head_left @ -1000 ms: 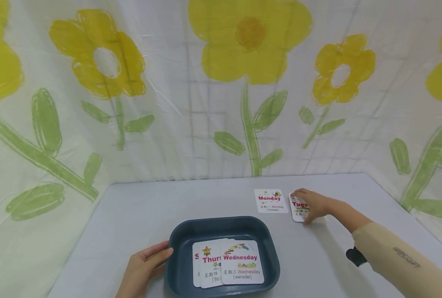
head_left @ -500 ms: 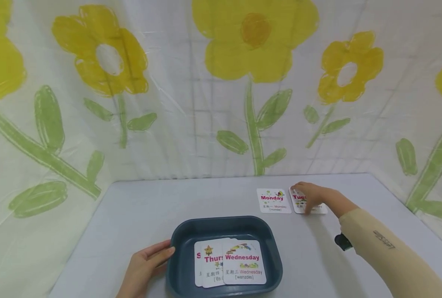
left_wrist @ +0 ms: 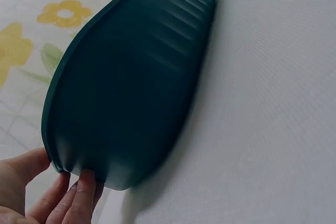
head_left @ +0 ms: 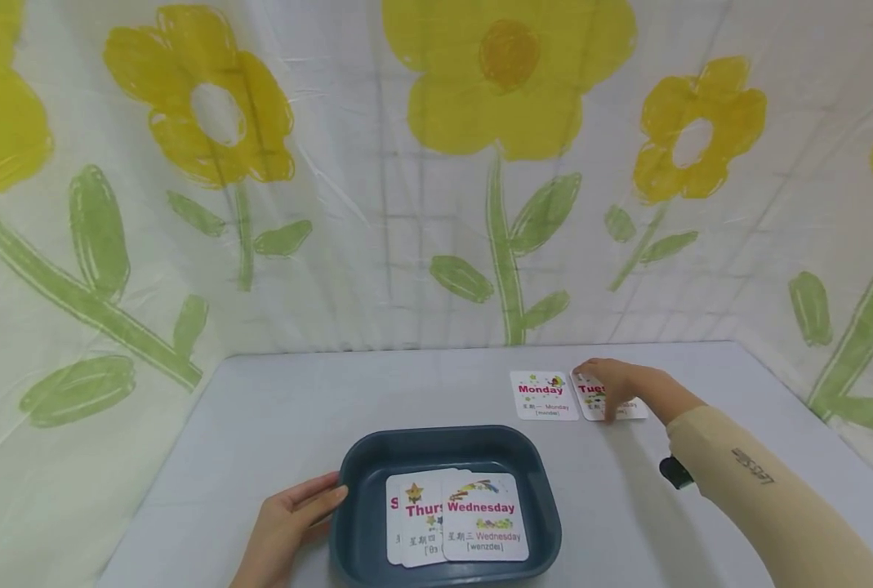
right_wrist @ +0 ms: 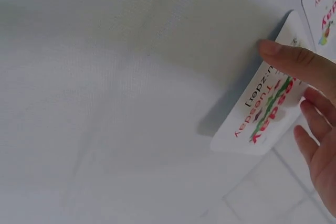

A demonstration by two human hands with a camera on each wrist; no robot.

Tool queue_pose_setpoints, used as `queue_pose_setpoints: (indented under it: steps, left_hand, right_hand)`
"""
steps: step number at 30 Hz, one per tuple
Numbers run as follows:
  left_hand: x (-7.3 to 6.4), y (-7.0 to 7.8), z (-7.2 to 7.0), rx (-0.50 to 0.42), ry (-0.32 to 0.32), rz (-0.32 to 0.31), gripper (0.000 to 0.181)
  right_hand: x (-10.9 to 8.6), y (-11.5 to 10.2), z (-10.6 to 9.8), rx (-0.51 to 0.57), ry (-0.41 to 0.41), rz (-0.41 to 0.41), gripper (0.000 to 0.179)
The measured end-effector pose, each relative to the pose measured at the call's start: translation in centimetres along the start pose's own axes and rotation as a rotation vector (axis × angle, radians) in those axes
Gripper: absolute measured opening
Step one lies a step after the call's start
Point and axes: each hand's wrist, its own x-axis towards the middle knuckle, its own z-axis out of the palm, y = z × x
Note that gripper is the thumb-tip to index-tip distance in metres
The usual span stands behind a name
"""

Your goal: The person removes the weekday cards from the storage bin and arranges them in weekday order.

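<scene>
My right hand holds the Tuesday card by its edges at the back right of the table. In the right wrist view the thumb lies on one edge of the Tuesday card, and a shadow runs beneath that edge. Just left of it lies the Monday card, face up. My left hand grips the left rim of a dark blue tray, thumb on top and fingers against the outer wall. Inside, the Wednesday card overlaps the Thursday card, which partly covers another card.
A white table carries everything. Behind it hangs a pale curtain printed with yellow flowers. A black object shows at the right forearm, beside the beige sleeve.
My right hand has moved the Tuesday card farther back, bringing it level with the Monday card. In the last half second it has barely moved. The left hand stays on the tray.
</scene>
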Motion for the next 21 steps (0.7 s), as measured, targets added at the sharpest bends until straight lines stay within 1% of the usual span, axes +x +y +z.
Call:
queue_pose_setpoints:
  steps: [7, 14, 21]
  left_hand:
    - [-0.15, 0.07, 0.14, -0.018, 0.003, 0.014, 0.057]
    - [-0.3, 0.09, 0.24, -0.018, 0.011, 0.02, 0.055]
    - [-0.32, -0.01, 0.22, -0.023, 0.019, 0.018, 0.055]
  right_hand:
    - [-0.21, -0.13, -0.08, 0.01, -0.004, 0.027, 0.09]
    - [0.31, 0.33, 0.31, 0.02, -0.022, 0.04, 0.091]
    - [0.51, 0.16, 0.5, 0.021, -0.029, 0.041, 0.093]
